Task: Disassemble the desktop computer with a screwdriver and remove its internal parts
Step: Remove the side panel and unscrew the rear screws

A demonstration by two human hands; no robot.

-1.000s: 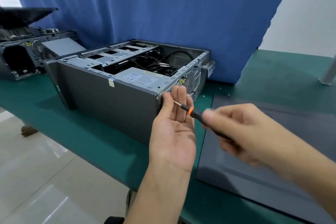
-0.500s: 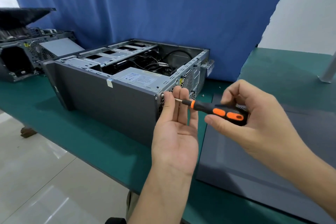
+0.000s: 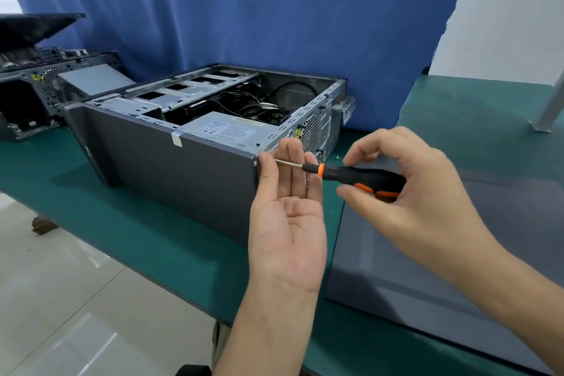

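Head-worn view, forward-down, close overhead

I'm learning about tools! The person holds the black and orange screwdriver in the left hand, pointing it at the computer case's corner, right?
Not quite. The head view shows the right hand holding the black and orange screwdriver, pointing it at the corner of the computer case.

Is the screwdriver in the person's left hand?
No, the right hand grips the black-and-orange screwdriver, while the left hand lies open at the corner of the computer case.
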